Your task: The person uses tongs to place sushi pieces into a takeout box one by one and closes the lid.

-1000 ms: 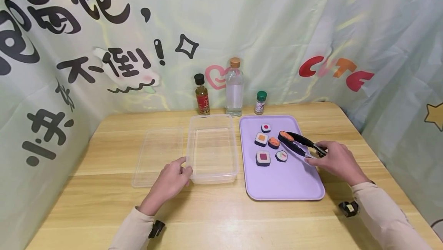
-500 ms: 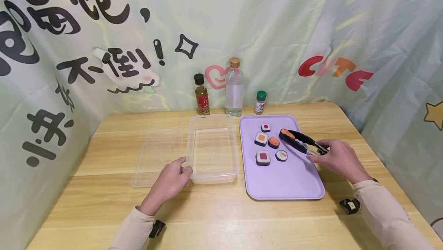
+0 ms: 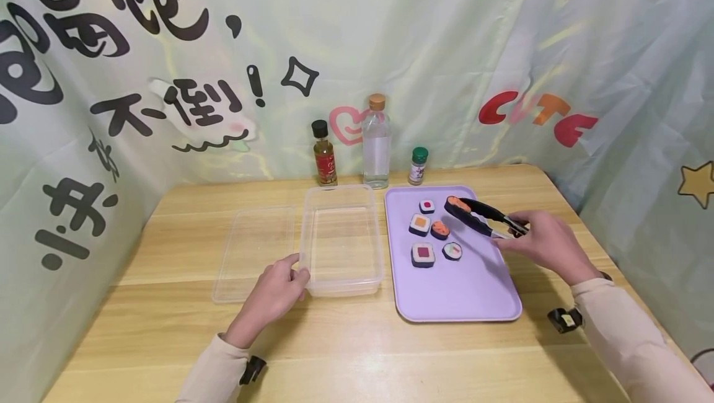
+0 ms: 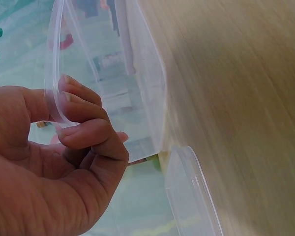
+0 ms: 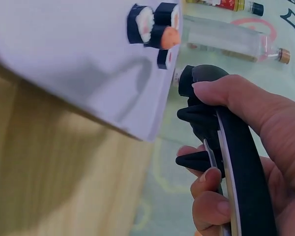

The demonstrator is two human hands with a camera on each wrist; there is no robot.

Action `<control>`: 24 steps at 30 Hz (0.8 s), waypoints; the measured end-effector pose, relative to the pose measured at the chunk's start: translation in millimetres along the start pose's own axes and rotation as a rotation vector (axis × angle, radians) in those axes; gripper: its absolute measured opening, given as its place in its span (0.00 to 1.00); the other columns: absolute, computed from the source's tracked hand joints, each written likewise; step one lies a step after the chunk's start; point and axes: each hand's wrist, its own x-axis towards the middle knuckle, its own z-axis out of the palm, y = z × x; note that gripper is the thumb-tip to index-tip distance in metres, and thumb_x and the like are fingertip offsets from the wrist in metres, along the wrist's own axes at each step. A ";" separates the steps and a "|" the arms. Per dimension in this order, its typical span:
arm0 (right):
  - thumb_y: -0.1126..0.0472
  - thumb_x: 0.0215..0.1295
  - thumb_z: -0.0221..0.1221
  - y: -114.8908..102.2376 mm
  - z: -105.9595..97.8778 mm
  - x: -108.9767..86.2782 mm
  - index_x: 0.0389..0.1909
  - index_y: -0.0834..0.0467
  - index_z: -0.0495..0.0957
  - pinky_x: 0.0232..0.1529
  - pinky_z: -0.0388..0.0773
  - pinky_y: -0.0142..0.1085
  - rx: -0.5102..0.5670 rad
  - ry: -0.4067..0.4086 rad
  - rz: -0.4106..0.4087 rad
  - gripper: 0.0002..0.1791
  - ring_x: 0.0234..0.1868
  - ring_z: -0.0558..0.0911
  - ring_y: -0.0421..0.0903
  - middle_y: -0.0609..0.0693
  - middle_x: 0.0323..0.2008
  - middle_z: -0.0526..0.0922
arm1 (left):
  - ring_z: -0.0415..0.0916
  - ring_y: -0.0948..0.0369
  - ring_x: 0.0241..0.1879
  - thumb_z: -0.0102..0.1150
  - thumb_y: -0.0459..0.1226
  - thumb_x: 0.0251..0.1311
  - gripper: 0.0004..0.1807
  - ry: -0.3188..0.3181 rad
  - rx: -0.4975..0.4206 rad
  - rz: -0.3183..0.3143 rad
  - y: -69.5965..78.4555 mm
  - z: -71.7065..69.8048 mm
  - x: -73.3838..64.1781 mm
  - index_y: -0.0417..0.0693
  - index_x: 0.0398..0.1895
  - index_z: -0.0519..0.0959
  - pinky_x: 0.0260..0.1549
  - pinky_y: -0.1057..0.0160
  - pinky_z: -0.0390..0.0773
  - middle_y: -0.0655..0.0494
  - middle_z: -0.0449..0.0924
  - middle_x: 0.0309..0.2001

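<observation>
My right hand [image 3: 549, 245] grips a pair of black-tipped tongs [image 3: 482, 217], thumb on one arm and fingers curled round the other in the right wrist view. Between the tong tips is an oblong sushi piece [image 3: 458, 203] with orange topping, raised over the lilac tray [image 3: 463, 294]. Several other pieces lie on that tray, among them a square roll with a dark red centre [image 3: 423, 255], one with an orange centre [image 3: 420, 224] and a small orange-topped one [image 3: 440, 230]. My left hand [image 4: 73, 152] pinches the rim of a clear plastic box [image 4: 137, 98] at its near left corner.
A clear lid [image 3: 256, 254] lies flat left of the box. Behind stand a red-labelled bottle [image 3: 326, 158], a tall clear bottle [image 3: 376, 149] with a cork-coloured cap and a green-capped shaker [image 3: 418, 166]. A printed curtain [image 3: 435, 37] hangs at the table's back.
The tongs have lifted the orange-topped sushi piece up from the tray, and its shadow now falls apart from it. My left hand stays on the box rim.
</observation>
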 end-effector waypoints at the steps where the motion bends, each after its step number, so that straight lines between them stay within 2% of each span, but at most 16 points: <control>1: 0.48 0.51 0.75 -2.6 -0.7 1.0 0.57 0.76 0.77 0.32 0.73 0.44 -0.003 0.003 -0.012 0.42 0.31 0.76 0.52 0.73 0.50 0.81 | 0.54 0.64 0.11 0.44 0.37 0.72 0.31 0.000 0.000 -0.001 -0.2 0.0 -0.3 0.24 0.72 0.60 0.13 0.68 0.54 0.52 0.79 0.18; 4: 0.46 0.50 0.76 -10.4 -4.1 4.8 0.56 0.75 0.78 0.37 0.77 0.51 -0.015 0.000 -0.035 0.42 0.35 0.79 0.56 0.73 0.51 0.81 | 0.53 0.65 0.11 0.44 0.38 0.72 0.32 -0.001 0.003 -0.001 -0.7 0.0 -0.8 0.24 0.72 0.60 0.13 0.68 0.54 0.52 0.79 0.18; 8: 0.45 0.51 0.76 -22.8 -8.7 10.7 0.57 0.75 0.77 0.44 0.76 0.59 -0.021 -0.008 -0.053 0.43 0.43 0.81 0.63 0.73 0.53 0.80 | 0.54 0.64 0.11 0.44 0.37 0.72 0.31 0.002 0.008 0.003 -1.0 -0.2 -0.9 0.24 0.72 0.60 0.12 0.68 0.55 0.52 0.79 0.18; 12: 0.46 0.51 0.76 -38.4 -12.5 18.1 0.58 0.73 0.78 0.45 0.76 0.59 -0.023 -0.013 -0.078 0.42 0.42 0.81 0.62 0.72 0.54 0.80 | 0.54 0.64 0.11 0.44 0.37 0.72 0.31 0.003 0.008 0.002 -1.2 -0.5 -1.2 0.24 0.72 0.60 0.12 0.68 0.55 0.52 0.79 0.18; 15: 0.46 0.51 0.76 -50.8 -15.1 24.2 0.58 0.72 0.78 0.46 0.76 0.58 -0.022 -0.020 -0.098 0.42 0.44 0.80 0.62 0.71 0.54 0.80 | 0.54 0.64 0.11 0.44 0.37 0.72 0.31 0.005 0.006 -0.003 -1.4 -0.6 -1.6 0.25 0.72 0.60 0.12 0.68 0.55 0.52 0.79 0.19; 18: 0.46 0.50 0.76 -63.2 -16.8 29.9 0.58 0.71 0.79 0.48 0.76 0.58 -0.015 -0.031 -0.120 0.41 0.51 0.79 0.64 0.70 0.54 0.81 | 0.56 0.64 0.11 0.45 0.37 0.72 0.31 0.009 -0.001 -0.005 -1.5 -0.7 -1.5 0.26 0.73 0.61 0.13 0.67 0.57 0.52 0.80 0.19; 24: 0.50 0.51 0.76 -86.5 -16.7 38.2 0.57 0.71 0.80 0.50 0.76 0.58 -0.024 -0.050 -0.170 0.38 0.52 0.80 0.63 0.69 0.53 0.82 | 0.58 0.64 0.12 0.44 0.38 0.73 0.31 0.003 -0.012 0.002 -1.8 -0.3 -0.2 0.28 0.73 0.61 0.15 0.65 0.62 0.52 0.80 0.20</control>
